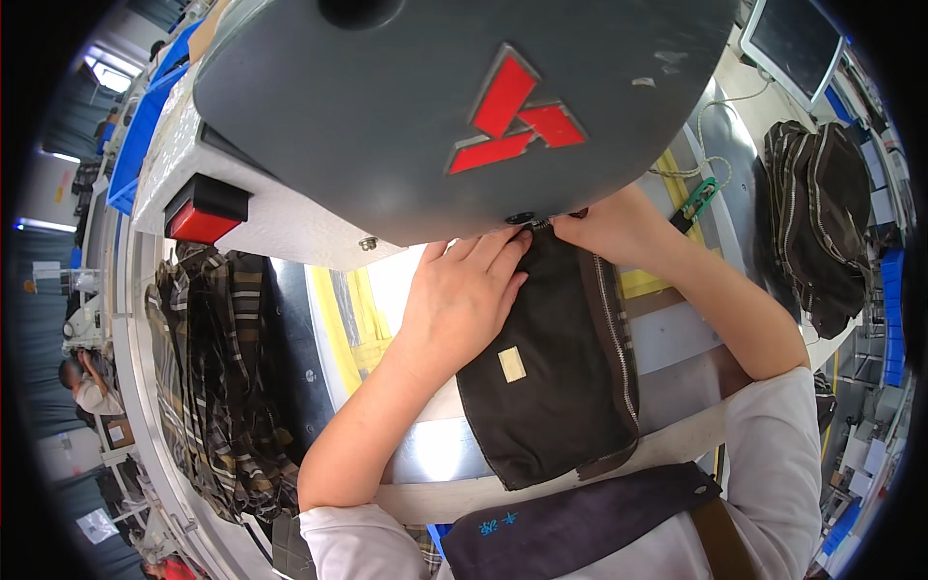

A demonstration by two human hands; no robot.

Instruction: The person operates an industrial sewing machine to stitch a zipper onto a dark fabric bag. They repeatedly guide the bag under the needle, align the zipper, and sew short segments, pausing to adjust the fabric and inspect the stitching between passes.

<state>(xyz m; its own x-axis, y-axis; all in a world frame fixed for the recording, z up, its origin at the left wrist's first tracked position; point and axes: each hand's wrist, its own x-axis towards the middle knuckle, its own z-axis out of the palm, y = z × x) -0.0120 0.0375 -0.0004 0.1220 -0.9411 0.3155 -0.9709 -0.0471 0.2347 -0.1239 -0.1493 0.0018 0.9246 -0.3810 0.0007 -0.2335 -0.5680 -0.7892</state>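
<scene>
From here, zippered dark cloth (556,411) is lying before the sewing machine (367,106); the left hand (460,302) is resting flat, unclenched; the right hand (630,228) is touching its machine-side end, whether pinching I can't tell.

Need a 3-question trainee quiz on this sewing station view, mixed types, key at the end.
1. Multiple choice: along which long side of the dark cloth between the forearms does the zip run?
A) left
B) right

2. True or false: neither the left hand nor the right hand holds the green clippers.

3. Fill in: the small patch on the dark cloth is ____ in colour.

Key: 1 B; 2 true; 3 cream.
</scene>
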